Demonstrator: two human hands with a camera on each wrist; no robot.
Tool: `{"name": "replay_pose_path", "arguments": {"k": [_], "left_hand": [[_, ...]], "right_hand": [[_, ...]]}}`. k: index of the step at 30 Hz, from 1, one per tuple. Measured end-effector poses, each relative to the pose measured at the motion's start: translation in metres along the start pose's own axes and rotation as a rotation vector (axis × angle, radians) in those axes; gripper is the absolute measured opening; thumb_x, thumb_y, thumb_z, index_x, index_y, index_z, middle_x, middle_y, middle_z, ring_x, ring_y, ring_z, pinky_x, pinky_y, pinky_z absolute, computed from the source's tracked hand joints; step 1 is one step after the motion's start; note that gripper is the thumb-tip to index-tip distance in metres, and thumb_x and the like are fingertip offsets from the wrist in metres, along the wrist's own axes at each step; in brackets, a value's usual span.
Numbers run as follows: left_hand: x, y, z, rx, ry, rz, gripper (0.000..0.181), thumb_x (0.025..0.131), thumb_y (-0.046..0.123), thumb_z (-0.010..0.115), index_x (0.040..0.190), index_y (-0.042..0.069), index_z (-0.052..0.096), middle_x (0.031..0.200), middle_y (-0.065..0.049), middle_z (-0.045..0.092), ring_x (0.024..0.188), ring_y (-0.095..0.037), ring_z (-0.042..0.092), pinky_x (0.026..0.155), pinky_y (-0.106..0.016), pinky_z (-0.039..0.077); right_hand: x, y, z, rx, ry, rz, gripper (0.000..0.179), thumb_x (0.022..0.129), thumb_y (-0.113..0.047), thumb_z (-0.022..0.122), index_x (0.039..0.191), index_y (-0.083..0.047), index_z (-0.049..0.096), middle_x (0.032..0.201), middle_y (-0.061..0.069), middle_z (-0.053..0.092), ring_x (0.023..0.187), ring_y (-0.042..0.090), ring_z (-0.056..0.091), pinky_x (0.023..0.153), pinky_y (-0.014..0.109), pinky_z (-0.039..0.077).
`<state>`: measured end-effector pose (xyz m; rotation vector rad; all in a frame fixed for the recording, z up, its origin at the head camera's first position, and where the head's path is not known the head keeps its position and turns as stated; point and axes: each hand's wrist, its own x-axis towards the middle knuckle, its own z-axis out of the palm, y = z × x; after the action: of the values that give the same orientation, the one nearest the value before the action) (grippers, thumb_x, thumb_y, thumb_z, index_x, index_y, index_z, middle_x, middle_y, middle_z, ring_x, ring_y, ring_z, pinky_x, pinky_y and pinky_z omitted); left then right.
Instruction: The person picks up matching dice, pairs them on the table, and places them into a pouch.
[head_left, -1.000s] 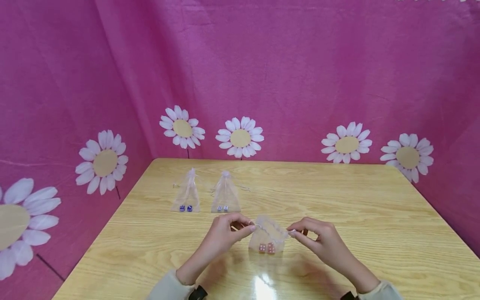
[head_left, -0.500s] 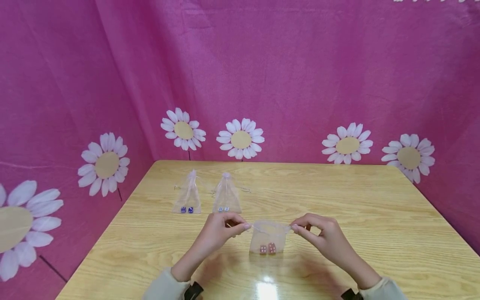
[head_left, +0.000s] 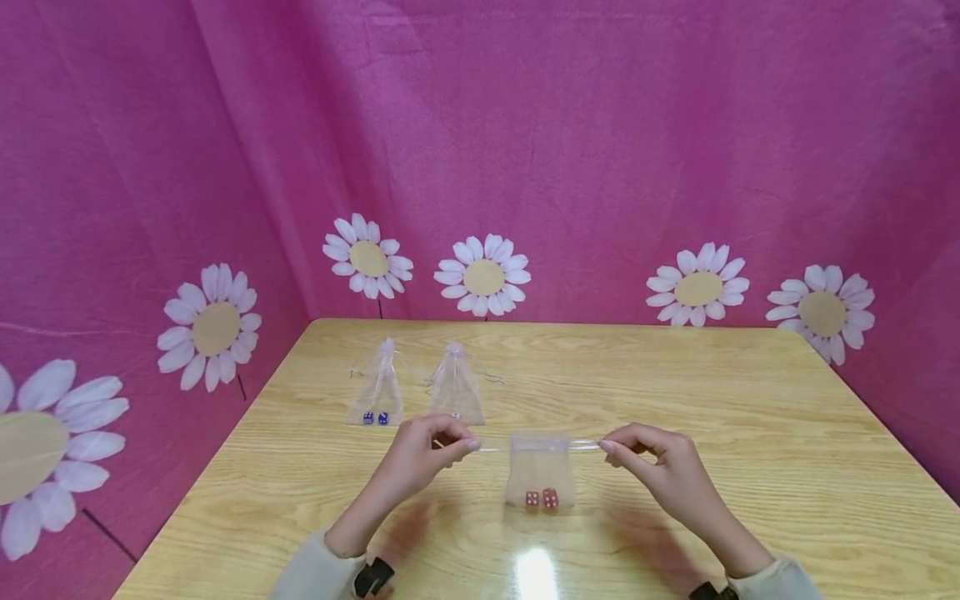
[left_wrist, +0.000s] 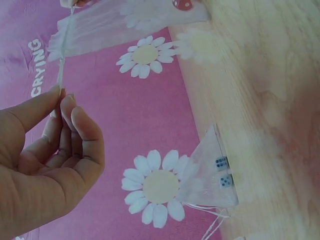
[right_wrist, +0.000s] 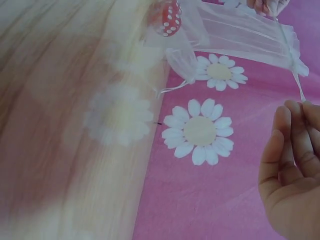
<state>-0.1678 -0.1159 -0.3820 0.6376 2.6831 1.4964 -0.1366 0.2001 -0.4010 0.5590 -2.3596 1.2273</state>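
Observation:
A sheer white drawstring pouch (head_left: 542,471) stands upright on the table between my hands, with two red dice (head_left: 542,499) at its bottom. My left hand (head_left: 423,458) pinches the drawstring (left_wrist: 61,72) on the pouch's left side. On the other side, my right hand (head_left: 663,467) pinches the opposite drawstring loop (head_left: 585,445) between thumb and forefinger. Both strings run taut and level from the pouch's neck, which is lightly gathered in the wrist views.
Two more sheer pouches stand farther back on the left, drawn in at the top: one pouch (head_left: 375,387) with blue dice, the other pouch (head_left: 456,387) with white dice, partly behind my left hand. A pink flowered cloth (head_left: 585,167) hangs behind the wooden table (head_left: 675,375).
My hands have moved apart, left hand to the left and right hand to the right. The strings have lengthened out of the pouch, and its open mouth has narrowed to a straight line.

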Motion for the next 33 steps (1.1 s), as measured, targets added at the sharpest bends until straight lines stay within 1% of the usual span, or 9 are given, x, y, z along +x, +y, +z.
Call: {"name": "replay_pose_path", "arguments": {"k": [5,7,10,11,16,21,27,33], "left_hand": [[-0.002,-0.002,0.001,0.023,0.025,-0.009,0.013,0.09,0.019,0.07,0.086,0.007,0.072,0.081,-0.007,0.069,0.066,-0.011,0.059,0.058,-0.018,0.049],[-0.002,-0.002,0.0,0.037,0.041,-0.018,0.012,0.09,0.018,0.069,0.085,0.008,0.072,0.082,-0.006,0.069,0.066,-0.009,0.058,0.058,-0.018,0.049],[-0.003,-0.003,-0.001,0.049,0.073,-0.041,0.01,0.09,0.017,0.069,0.085,0.008,0.072,0.084,-0.006,0.07,0.066,-0.007,0.057,0.059,-0.018,0.049],[-0.003,-0.003,-0.002,0.052,0.089,-0.05,0.009,0.09,0.016,0.069,0.085,0.009,0.071,0.085,-0.006,0.071,0.066,-0.007,0.057,0.059,-0.018,0.049],[-0.002,-0.005,-0.002,0.064,0.151,-0.069,0.006,0.09,0.014,0.07,0.085,0.01,0.071,0.087,-0.006,0.071,0.066,-0.006,0.056,0.061,-0.017,0.049],[-0.001,-0.005,0.0,0.06,0.181,-0.075,0.007,0.089,0.013,0.07,0.083,0.01,0.071,0.086,-0.006,0.071,0.066,-0.006,0.056,0.062,-0.018,0.05],[0.003,-0.004,0.001,0.063,0.202,-0.057,0.007,0.088,0.013,0.071,0.083,0.009,0.071,0.081,-0.005,0.07,0.064,-0.005,0.056,0.061,-0.018,0.05],[0.013,-0.003,-0.002,0.076,0.219,-0.035,0.007,0.089,0.014,0.07,0.086,0.008,0.07,0.079,-0.004,0.068,0.065,-0.007,0.055,0.063,-0.019,0.05]], "right_hand": [[-0.005,0.006,-0.006,-0.025,0.023,0.045,0.014,0.089,-0.01,0.07,0.086,-0.023,0.071,0.071,-0.008,0.068,0.069,0.001,0.062,0.063,0.019,0.048],[-0.007,0.009,-0.008,-0.039,0.035,0.057,0.013,0.089,-0.01,0.07,0.086,-0.022,0.072,0.07,-0.007,0.068,0.069,0.0,0.062,0.063,0.019,0.047],[-0.009,0.012,-0.012,-0.052,0.065,0.074,0.011,0.088,-0.009,0.071,0.086,-0.02,0.072,0.07,-0.007,0.068,0.067,0.001,0.062,0.063,0.017,0.046],[-0.01,0.013,-0.013,-0.052,0.077,0.078,0.011,0.088,-0.008,0.071,0.087,-0.018,0.073,0.069,-0.009,0.068,0.066,0.002,0.062,0.064,0.016,0.046],[-0.012,0.016,-0.017,-0.042,0.116,0.074,0.009,0.087,-0.004,0.071,0.087,-0.012,0.073,0.069,-0.008,0.068,0.064,0.004,0.063,0.067,0.013,0.047],[-0.011,0.017,-0.016,-0.028,0.136,0.06,0.012,0.086,-0.002,0.071,0.084,-0.013,0.073,0.068,-0.004,0.069,0.063,0.004,0.062,0.067,0.012,0.047],[-0.008,0.016,-0.019,-0.016,0.166,0.044,0.013,0.084,0.002,0.072,0.084,-0.011,0.073,0.068,-0.006,0.068,0.061,0.003,0.061,0.063,0.013,0.048],[0.001,0.016,-0.022,-0.044,0.166,0.053,0.013,0.086,-0.002,0.071,0.083,-0.015,0.072,0.069,-0.004,0.068,0.062,0.0,0.061,0.061,0.014,0.047]]}}
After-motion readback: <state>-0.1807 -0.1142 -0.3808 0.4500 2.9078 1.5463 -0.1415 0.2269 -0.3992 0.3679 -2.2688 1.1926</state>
